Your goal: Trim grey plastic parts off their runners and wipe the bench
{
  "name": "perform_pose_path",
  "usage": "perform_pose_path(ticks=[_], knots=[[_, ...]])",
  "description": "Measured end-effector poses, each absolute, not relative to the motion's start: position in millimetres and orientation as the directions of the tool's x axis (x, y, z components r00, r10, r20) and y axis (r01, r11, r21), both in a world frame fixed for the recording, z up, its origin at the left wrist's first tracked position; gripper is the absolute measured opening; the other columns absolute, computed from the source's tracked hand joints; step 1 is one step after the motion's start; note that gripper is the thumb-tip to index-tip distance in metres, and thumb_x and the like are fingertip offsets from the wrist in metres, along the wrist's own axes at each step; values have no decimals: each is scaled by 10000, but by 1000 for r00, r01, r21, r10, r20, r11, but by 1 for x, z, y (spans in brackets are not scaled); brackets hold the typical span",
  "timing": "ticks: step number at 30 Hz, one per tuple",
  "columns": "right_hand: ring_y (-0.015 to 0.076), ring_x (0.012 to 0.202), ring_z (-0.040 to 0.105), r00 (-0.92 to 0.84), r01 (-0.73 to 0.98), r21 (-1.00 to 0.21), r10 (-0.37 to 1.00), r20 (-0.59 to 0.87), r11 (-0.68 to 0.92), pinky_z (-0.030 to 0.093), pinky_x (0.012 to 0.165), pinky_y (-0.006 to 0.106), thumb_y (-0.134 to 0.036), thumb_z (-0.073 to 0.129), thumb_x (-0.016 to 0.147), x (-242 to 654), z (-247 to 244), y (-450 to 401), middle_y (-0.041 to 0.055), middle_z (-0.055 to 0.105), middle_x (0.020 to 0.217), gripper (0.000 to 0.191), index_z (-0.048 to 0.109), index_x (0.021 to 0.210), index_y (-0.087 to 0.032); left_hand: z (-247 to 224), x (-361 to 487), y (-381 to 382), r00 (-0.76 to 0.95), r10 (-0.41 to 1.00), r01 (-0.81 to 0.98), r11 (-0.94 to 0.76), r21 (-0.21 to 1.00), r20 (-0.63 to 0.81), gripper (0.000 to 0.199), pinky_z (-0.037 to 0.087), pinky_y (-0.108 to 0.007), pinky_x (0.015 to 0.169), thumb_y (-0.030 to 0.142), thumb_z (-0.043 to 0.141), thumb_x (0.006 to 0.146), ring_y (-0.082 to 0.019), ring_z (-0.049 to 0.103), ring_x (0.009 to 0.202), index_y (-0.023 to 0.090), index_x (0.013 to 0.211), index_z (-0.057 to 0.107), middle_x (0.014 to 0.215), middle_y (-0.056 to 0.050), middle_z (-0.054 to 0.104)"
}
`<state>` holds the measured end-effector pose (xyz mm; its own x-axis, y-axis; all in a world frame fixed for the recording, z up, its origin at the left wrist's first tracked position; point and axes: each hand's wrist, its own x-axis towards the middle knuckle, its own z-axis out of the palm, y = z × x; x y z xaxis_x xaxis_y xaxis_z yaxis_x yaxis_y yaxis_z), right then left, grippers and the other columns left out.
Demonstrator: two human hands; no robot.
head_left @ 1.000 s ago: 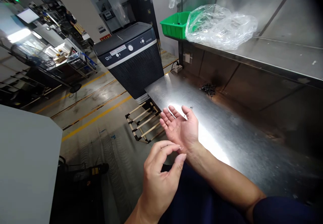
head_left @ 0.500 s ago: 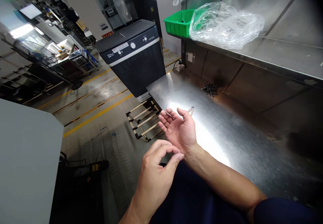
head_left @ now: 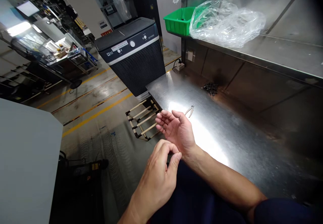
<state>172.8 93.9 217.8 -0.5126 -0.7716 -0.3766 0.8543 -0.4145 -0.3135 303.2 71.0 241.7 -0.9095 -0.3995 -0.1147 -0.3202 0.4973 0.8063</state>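
**A:** What's nearest the camera?

**B:** The left hand [head_left: 153, 180], back upward, its fingers [head_left: 168, 146] curled tightly with the thumb close beneath them, a narrow pinch just beside the right wrist. Nothing shows between them, though from this angle a very small item could be hidden.

**A:** And the other hand?

**B:** The right hand [head_left: 176, 129] is palm up above the steel counter [head_left: 234, 136], fingers slightly curled and loosely apart, holding nothing.

**A:** Where are the pliers?

**B:** Small pliers [head_left: 189, 110] lie on the counter just past the right hand's fingertips, not touching them.

**A:** What's farther along the counter?

**B:** A heap of dark screws [head_left: 210, 88] sits on it, back against its rear wall. Above the counter, a steel shelf [head_left: 262, 56] carries a green plastic crate [head_left: 179, 21] and a crumpled clear plastic bag [head_left: 227, 24].

**A:** And past its far end?

**B:** A black vented appliance [head_left: 137, 66] stands just beyond the counter's end, with a low wooden frame [head_left: 142, 119] on the floor in front of it.
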Motion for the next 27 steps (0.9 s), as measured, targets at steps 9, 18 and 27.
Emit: perform_pose_path(ticks=[9,18,27], knots=[[137,819,667,-471,882,-256,-774,-422,-396,502,755,253,-380,508,893,171,216,94,32,716,906,286,690,896,-160,235,306,69,-870,-491,-188,423,886,50,91,530,-178,776,216,606,966,-96,654,849,223,919,683,919,17,693],[147,842,657,-624,780,-364,-672,-398,-509,493,774,265,-375,582,823,171,212,91,21,721,897,220,689,855,-186,235,308,76,-850,-360,-24,756,654,385,247,587,-231,849,23,625,906,-130,703,921,183,1077,706,1003,-38,746],[157,858,648,-724,689,-476,-544,-423,-546,492,783,276,-352,613,777,171,207,89,2,710,878,176,705,814,-207,235,305,78,-901,-257,-113,917,384,350,169,570,-340,785,32,586,920,-175,680,826,164,995,658,897,-42,719]])
